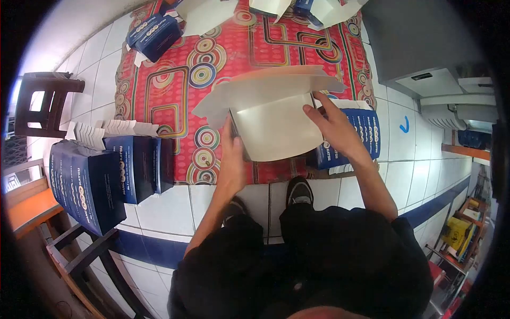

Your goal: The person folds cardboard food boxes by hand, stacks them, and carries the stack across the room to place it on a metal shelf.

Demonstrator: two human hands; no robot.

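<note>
A partly folded cardboard food box (279, 127) is held between my two hands, its pale inside facing up and its wide lid flap standing away from me. My left hand (231, 157) grips the box's left side, fingers along the outer wall. On the right wall, my right hand (334, 127) has its thumb over the edge and its fingers behind. The outside of this box is mostly hidden. Close to my right hand lies a stack of nested blue boxes (366, 130) with white flaps and printed lettering.
Tall nested stacks of blue boxes (85, 181) stand at the left. A red patterned mat (178, 101) covers the tiled floor (393, 186). More blue boxes (156, 40) and pale card sheets (204, 16) lie at the far edge. A brown stool (48, 106) is at far left.
</note>
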